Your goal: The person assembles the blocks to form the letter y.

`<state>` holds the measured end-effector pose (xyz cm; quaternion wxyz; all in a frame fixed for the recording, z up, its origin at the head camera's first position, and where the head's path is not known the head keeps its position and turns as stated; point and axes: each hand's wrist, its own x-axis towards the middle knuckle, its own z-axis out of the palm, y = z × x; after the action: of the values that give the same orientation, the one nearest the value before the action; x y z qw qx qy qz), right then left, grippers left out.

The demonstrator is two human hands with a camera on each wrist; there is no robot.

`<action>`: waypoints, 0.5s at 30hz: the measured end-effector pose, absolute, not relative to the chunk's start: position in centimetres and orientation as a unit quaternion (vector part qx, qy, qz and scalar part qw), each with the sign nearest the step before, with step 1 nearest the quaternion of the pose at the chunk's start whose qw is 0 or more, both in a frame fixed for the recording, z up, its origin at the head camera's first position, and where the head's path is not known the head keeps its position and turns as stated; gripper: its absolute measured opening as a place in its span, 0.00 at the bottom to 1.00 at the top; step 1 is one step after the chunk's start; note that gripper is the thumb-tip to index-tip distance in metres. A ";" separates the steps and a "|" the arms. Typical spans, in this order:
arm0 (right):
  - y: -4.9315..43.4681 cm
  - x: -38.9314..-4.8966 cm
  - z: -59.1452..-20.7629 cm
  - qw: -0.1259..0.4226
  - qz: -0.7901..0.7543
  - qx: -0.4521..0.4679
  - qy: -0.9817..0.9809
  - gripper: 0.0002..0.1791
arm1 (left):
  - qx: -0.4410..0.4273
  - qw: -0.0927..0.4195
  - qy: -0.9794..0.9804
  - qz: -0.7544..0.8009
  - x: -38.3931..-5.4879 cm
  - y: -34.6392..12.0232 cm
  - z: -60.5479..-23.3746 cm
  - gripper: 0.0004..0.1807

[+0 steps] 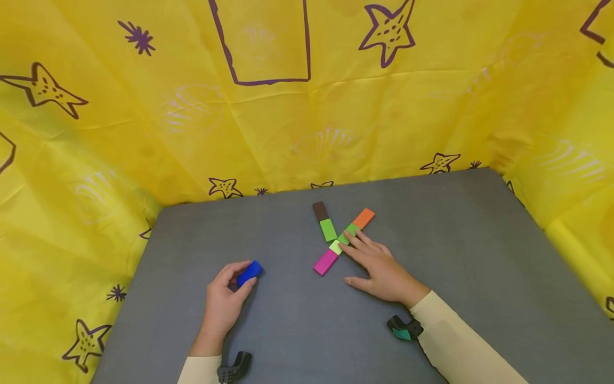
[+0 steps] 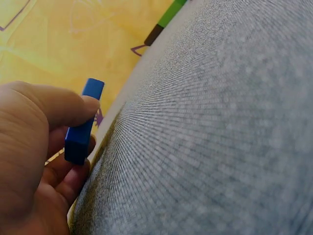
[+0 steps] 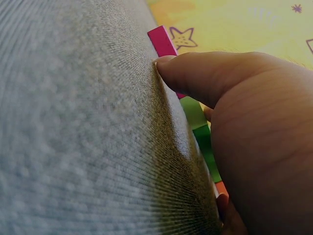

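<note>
Between thumb and fingers, my left hand [image 1: 227, 298] pinches a blue block [image 1: 250, 273]; the left wrist view shows the same blue block [image 2: 84, 122] tilted in the grip. To the right, my right hand [image 1: 381, 269] lies over a diagonal row of blocks, its fingertips at the green block [image 1: 348, 233] and the small light green block [image 1: 336, 247]. A magenta block [image 1: 326, 262] ends that row at the near side, an orange block [image 1: 363, 218] at the far side. A bright green block [image 1: 328, 230] and a dark brown block [image 1: 320, 211] form a second line.
All the blocks lie on a grey cloth-covered table [image 1: 288, 330]. A yellow curtain [image 1: 268, 133] with starfish and shell drawings surrounds the table's back and sides. Each wrist carries a black device, one on the left [image 1: 235, 367] and one on the right [image 1: 405, 326].
</note>
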<state>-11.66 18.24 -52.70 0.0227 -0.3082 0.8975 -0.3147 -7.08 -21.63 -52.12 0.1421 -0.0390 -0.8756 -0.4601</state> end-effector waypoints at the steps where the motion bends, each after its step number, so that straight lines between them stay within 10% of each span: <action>1: 18.3 -11.7 -52.7 0.023 -0.314 -0.308 0.898 0.45 | -0.041 0.149 -0.872 -0.465 -7.1 -21.6 -52.1 0.22; 15: 18.2 -11.6 -52.4 0.022 -0.312 -0.309 0.898 0.45 | -0.036 0.143 -0.822 -0.550 -7.1 -20.9 -51.7 0.20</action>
<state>-11.59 18.24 -52.45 0.0217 -0.3092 0.8983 -0.3115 -7.11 -20.93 -51.67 0.1431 -0.0360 -0.8222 -0.5497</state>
